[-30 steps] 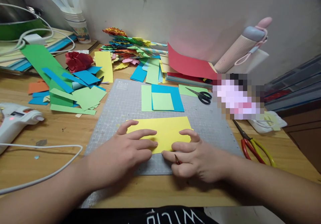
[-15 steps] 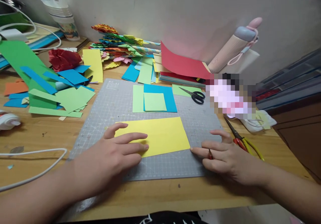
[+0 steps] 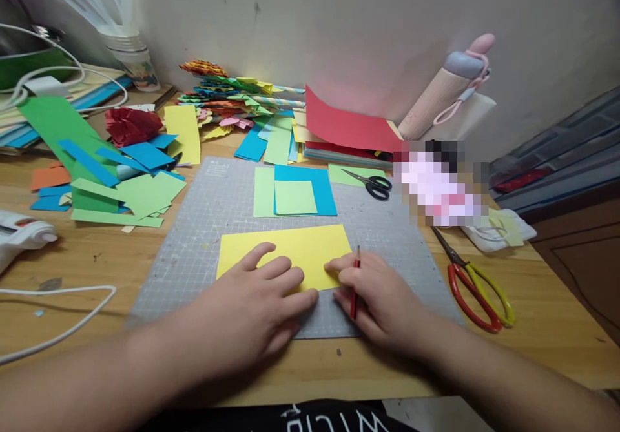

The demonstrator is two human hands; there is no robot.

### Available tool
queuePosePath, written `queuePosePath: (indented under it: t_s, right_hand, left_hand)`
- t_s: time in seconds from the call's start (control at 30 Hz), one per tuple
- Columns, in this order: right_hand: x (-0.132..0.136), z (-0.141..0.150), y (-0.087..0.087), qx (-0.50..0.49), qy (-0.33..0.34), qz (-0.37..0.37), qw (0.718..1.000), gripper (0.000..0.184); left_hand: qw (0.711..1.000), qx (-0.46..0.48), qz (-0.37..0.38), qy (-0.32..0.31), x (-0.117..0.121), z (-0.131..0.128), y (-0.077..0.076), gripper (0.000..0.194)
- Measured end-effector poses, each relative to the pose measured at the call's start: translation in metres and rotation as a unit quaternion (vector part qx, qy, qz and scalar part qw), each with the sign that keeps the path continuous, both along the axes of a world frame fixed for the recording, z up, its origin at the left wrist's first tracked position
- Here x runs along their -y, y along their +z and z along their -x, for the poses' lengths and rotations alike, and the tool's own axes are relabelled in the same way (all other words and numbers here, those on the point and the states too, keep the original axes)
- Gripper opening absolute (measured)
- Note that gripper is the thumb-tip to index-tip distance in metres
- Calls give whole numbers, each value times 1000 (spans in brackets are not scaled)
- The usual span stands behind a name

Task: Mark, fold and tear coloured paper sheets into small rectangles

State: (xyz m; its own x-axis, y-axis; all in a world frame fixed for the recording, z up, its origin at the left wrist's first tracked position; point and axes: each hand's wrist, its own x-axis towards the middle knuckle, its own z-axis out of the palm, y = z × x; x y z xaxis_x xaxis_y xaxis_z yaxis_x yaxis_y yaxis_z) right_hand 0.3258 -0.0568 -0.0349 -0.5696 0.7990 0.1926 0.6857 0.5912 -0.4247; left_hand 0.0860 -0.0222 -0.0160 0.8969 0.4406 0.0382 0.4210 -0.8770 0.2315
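Note:
A yellow sheet of paper (image 3: 290, 243) lies flat on the grey cutting mat (image 3: 184, 257). My left hand (image 3: 261, 290) rests over its lower left part, fingers apart and slightly bent, fingertips near the bottom edge. At the sheet's lower right corner is my right hand (image 3: 378, 290), with a red pencil (image 3: 357, 274) held between its fingers, tip pointing up. Its fingertips touch the corner of the sheet. Farther back on the mat a blue square of paper (image 3: 325, 190) overlaps light green paper (image 3: 264, 193), with a smaller green square (image 3: 295, 197) on top.
Black-handled scissors (image 3: 378, 188) lie at the mat's top right; red-and-yellow-handled scissors (image 3: 477, 296) lie right of it. Paper scraps (image 3: 140, 193) and a white glue bottle (image 3: 24, 235) are at left. A pink tumbler (image 3: 431, 102) leans against the wall behind.
My right hand has moved left onto the sheet's lower right corner, and the pencil now stands more upright. My left hand has slid right and down along the sheet. The view has shifted slightly.

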Motion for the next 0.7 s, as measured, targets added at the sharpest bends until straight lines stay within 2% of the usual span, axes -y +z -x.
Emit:
queuePosePath:
  t_s: [0.2, 0.4, 0.7]
  right_hand:
    - [0, -3, -10, 1, 23, -10, 1000, 21]
    - [-2, -2, -8, -18, 14, -4, 1000, 19]
    - [-1, -2, -7, -37, 12, 26, 999, 20]
  left_hand:
    - [1000, -4, -25, 17, -1, 4, -1, 22]
    - [998, -20, -48, 27, 1, 29, 1, 36]
    - [991, -8, -106, 77, 12, 68, 3, 30]
